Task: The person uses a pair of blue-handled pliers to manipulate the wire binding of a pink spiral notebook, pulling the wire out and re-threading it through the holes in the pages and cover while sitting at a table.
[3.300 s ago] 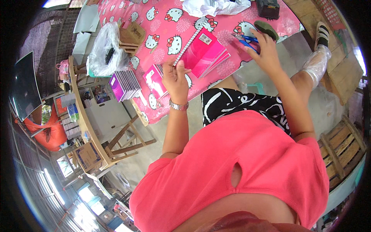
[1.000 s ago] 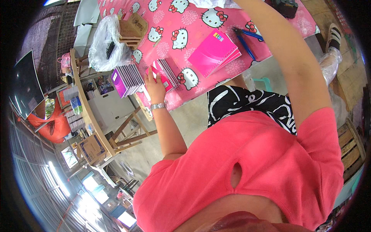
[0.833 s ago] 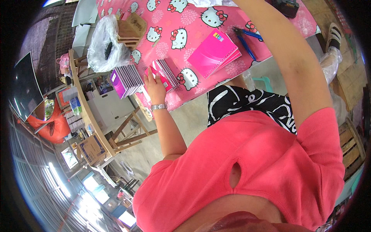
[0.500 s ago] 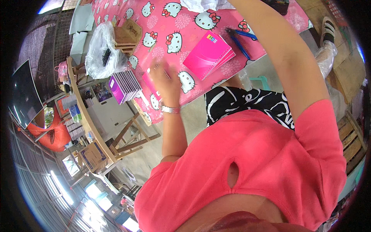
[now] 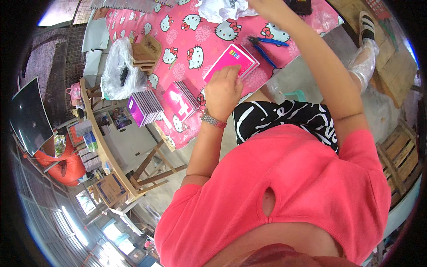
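Observation:
My left hand [image 5: 224, 91] lies over the near edge of a small pile of pink booklets [image 5: 231, 60], its fingers stretched onto the top cover. Just left of it is a stack of pink spiral-bound notebooks [image 5: 181, 101], with a stack of purple spiral-bound notebooks [image 5: 144, 109] farther left. My right arm reaches to the far edge of the table, where my right hand [image 5: 265, 6] is beside crumpled white paper or cloth [image 5: 222, 11]; its fingers are cut off by the picture's top. Blue-handled pliers [image 5: 269, 48] lie right of the booklets.
A pink patterned cloth [image 5: 171, 33] covers the table. On its left are a brown cardboard holder [image 5: 147, 51] and a clear plastic bag [image 5: 115, 71]. More spiral-bound pads [image 5: 126, 4] lie at the far edge, with a black object [image 5: 300, 6] at far right.
My left hand has moved right, from the pink spiral-bound stack to the loose pink booklets. My right hand stays at the far edge. The whole view has shifted slightly.

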Available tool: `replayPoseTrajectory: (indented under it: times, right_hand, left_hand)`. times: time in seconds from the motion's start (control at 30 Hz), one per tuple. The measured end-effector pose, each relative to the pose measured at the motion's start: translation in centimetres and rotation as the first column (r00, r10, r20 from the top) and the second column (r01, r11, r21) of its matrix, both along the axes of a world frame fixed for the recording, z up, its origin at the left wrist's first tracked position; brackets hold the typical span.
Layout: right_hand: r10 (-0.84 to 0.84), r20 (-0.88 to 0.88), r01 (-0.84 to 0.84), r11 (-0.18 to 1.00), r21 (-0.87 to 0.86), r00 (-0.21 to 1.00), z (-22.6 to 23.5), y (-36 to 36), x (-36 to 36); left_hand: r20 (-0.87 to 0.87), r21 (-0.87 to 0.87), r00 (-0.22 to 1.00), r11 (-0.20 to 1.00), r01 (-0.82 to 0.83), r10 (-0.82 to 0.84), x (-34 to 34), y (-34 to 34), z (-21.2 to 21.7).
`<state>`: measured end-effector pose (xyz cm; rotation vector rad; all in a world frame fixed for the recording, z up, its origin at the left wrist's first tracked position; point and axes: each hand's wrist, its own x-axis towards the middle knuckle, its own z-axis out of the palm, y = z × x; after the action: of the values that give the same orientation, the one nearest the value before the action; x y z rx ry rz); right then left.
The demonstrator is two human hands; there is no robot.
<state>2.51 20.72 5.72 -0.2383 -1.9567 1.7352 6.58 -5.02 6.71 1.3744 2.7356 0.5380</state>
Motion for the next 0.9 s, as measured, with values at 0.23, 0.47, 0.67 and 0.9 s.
replayPoseTrajectory:
  times: [0.23,0.47,0.67,0.9]
  right_hand:
    - [0.032,0.103,-0.053,0.976,0.212,0.994,-0.4,-2.8,8.7]
    - [0.008,0.16,-0.031,0.989,0.145,0.987,-2.7,-2.3,12.2]
    - [0.034,-0.066,-0.022,0.986,0.168,0.997,-1.7,-7.9,13.1]
    - [0.174,-0.015,-0.173,0.982,0.075,0.985,-1.9,-10.7,13.4]
  left_hand:
    - [-0.251,0.026,0.968,1.0,-0.007,0.013,0.8,0.1,-1.7]
    - [0.055,0.106,0.996,0.992,0.064,-0.07,-1.5,-1.1,1.8]
    - [-0.095,0.157,0.988,0.982,-0.107,0.123,-2.1,0.3,2.7]
    - [-0.167,0.191,0.984,0.981,-0.022,0.055,-0.8,0.6,1.3]
